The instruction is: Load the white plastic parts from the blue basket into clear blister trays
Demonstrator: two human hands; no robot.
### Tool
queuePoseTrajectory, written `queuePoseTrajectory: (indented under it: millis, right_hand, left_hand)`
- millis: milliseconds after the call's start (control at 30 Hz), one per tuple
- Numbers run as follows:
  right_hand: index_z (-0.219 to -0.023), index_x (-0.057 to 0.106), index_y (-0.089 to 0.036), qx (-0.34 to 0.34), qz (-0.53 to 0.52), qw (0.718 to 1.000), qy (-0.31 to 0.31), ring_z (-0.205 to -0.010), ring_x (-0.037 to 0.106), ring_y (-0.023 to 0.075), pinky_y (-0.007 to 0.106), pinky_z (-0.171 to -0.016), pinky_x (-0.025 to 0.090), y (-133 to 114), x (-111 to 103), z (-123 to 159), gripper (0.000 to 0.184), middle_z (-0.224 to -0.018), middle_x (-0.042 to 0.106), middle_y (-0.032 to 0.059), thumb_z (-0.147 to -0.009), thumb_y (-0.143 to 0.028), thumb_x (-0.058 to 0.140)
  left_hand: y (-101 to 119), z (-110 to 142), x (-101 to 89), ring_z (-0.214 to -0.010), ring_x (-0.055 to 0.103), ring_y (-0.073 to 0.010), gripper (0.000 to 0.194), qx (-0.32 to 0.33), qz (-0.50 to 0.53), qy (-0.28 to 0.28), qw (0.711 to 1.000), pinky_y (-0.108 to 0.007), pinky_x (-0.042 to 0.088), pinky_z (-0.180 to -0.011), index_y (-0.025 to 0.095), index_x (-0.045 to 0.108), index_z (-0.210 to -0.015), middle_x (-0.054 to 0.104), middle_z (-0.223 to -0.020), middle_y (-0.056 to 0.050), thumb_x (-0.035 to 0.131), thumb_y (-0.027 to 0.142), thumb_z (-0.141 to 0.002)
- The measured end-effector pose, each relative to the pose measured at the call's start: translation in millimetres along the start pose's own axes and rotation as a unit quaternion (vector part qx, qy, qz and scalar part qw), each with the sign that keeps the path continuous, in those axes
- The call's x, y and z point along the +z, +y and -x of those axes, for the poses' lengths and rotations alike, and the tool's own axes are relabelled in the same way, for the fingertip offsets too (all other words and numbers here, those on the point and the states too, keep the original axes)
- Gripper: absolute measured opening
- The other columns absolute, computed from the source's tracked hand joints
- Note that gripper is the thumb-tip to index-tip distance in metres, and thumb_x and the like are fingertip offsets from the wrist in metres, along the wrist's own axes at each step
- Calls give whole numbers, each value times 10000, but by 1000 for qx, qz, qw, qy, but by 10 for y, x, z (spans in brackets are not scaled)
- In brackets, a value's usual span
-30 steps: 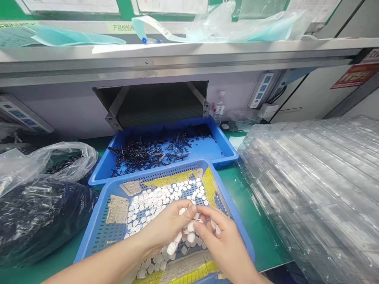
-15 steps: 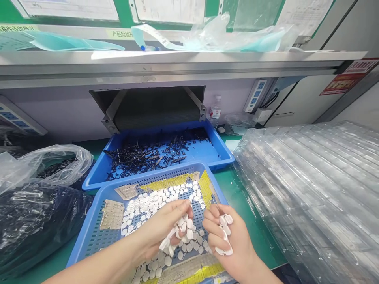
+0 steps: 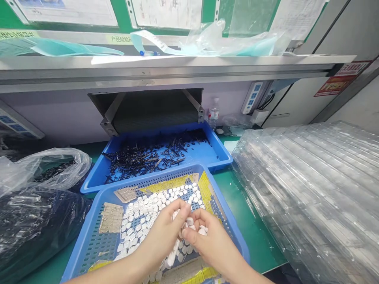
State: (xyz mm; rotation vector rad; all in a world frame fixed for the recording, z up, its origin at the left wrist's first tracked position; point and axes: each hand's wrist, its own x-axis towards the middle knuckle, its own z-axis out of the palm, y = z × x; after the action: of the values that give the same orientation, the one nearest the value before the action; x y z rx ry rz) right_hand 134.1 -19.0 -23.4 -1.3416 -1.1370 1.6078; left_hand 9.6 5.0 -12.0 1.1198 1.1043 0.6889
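Observation:
Many small white rounded-square plastic caps (image 3: 154, 203) lie spread across the bottom of a blue perforated basket (image 3: 94, 215). Over the basket, my left hand (image 3: 170, 223) is curled around a bunch of these white caps, some showing below its fingers. My right hand (image 3: 205, 232) meets it fingertip to fingertip and is also closed on white caps, several of which show in its palm. Between the two hands, more caps are partly hidden by the thumbs and fingers. Bits of tan and yellow tape line the basket walls.
Behind the basket stands a blue tray (image 3: 222, 159) of black plastic pieces, below a dark chute (image 3: 160, 104). Stacked clear plastic trays (image 3: 314, 173) fill the right side. A black bag of parts (image 3: 38, 221) sits at left. A water bottle (image 3: 213, 113) stands near the wall.
My right hand has moved left and up to meet my left hand, which stays nearly in place. Its fingers have turned toward the caps between the hands.

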Motion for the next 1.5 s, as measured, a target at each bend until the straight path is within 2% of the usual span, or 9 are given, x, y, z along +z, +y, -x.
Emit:
queuePoseTrajectory:
  millis: [167,300,567,767,900,1033,1233,1333,1500]
  right_hand:
    - [-629,431,-161,-56,-7,998,-6,-554,462,72,192,-546,366,-95,8,59,193,-592,512,-29,-744,-290,516]
    - [-652,427,-173,40,-133,990,-34,-341,260,22,142,-319,172,-66,-35,74,159,-457,389,-82,-736,-285,502]
    - [-598,433,-167,-1,-460,870,-179,-306,297,26,102,-229,121,3,-197,70,71,-501,472,-29,-591,-193,499]
    - [-696,504,-164,12,-348,933,-94,-338,348,26,102,-252,113,-14,-176,96,169,-556,503,-17,-660,-304,590]
    - [-774,580,-198,-44,-60,997,17,-416,401,51,149,-363,311,-11,-166,97,120,-544,477,-37,-741,-313,566]
    - [-1023,579,-223,-264,250,931,16,-782,555,151,280,-735,431,-73,-180,118,240,-884,620,41,-809,-208,473]
    - [-973,590,-171,-333,444,828,-84,-682,536,159,292,-642,424,-154,-192,73,233,-816,637,58,-831,-146,408]
    - [-973,595,-176,-351,424,833,-55,-634,529,147,272,-598,411,-140,-218,45,231,-774,630,54,-833,-155,413]
    - [-965,632,-246,-287,306,908,-8,-634,531,144,258,-587,400,-128,-267,75,214,-740,622,21,-827,-262,470]
  left_hand:
    - [4,47,11,-510,341,-70,383,16,13,-4,1000,-154,292,-438,185,438,-737,390,-580,50,465,567,-745]
    - [62,42,11,-419,311,-65,350,-47,89,-21,995,-151,224,-383,185,452,-756,401,-469,51,437,535,-774]
    - [105,9,-74,-356,274,-33,289,-79,197,-54,976,-154,191,-346,176,503,-867,540,-622,9,463,450,-786]
    - [59,-4,-95,-311,279,-41,342,-63,182,-108,975,-156,178,-347,144,535,-925,463,-431,25,393,441,-827]
    - [69,-3,-97,-303,274,-45,370,-82,182,-123,972,-163,157,-342,152,538,-915,443,-405,27,374,471,-827]
    - [63,18,-93,-307,281,-43,396,-132,177,-135,966,-164,142,-346,160,546,-861,451,-406,24,382,517,-810]
    - [17,31,-74,-301,326,-58,435,-188,151,-129,962,-167,160,-334,171,537,-821,487,-418,9,412,583,-762]
    - [43,26,-71,-282,309,-54,437,-188,175,-157,954,-172,139,-333,170,513,-726,481,-385,8,409,593,-756]
    - [69,-11,-38,-254,304,-49,486,-223,183,-160,944,-178,110,-325,143,503,-619,464,-359,-9,423,610,-727]
